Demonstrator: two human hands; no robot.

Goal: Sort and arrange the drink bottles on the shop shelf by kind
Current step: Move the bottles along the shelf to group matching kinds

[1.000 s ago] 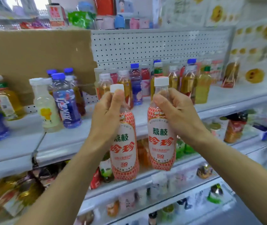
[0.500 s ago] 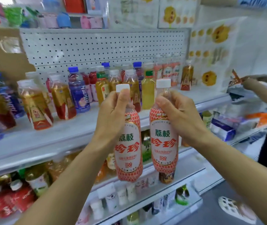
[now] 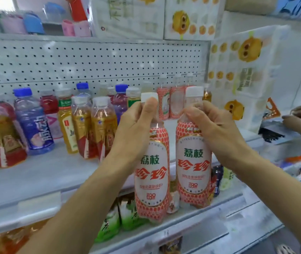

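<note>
At the far left of the white metal shelf [image 3: 36, 176] stands a clear plastic tea bottle [image 3: 3, 138] of amber liquid, wrapped in a glossy red-and-gold label. Just beside it is a blue bottle [image 3: 33, 123] with a round blue cap and a waisted body. Next comes a slim yellow bottle [image 3: 67, 125] with a green band at its shoulder. Two amber bottles [image 3: 104, 125] with white caps stand close together next to it. Behind them all runs a pale pegboard [image 3: 91, 59], flat and dotted with small holes.

The left hand [image 3: 135, 131] is curled round the narrow neck of the left lychee bottle [image 3: 152, 173], thumb tip against its white cap. The right hand [image 3: 213, 129] grips the neck of the right lychee bottle [image 3: 193, 162] in the same way. Both bottles hang upright and side by side with a narrow gap, in front of the shelf's front edge. Their rounded bodies are sleeved in a red scale pattern round a white oval panel with green and red characters. Below them, on the next shelf down, lie green-labelled drinks [image 3: 109, 224].

At the back of the shelf, between the two white caps, stand the back-row bottles [image 3: 164, 105], which seem to wear the same red scaled sleeve, though they are blurred. Further right, soft film-wrapped tissue packs [image 3: 246, 74] printed with round yellow figures are stacked at the shelf's end.
</note>
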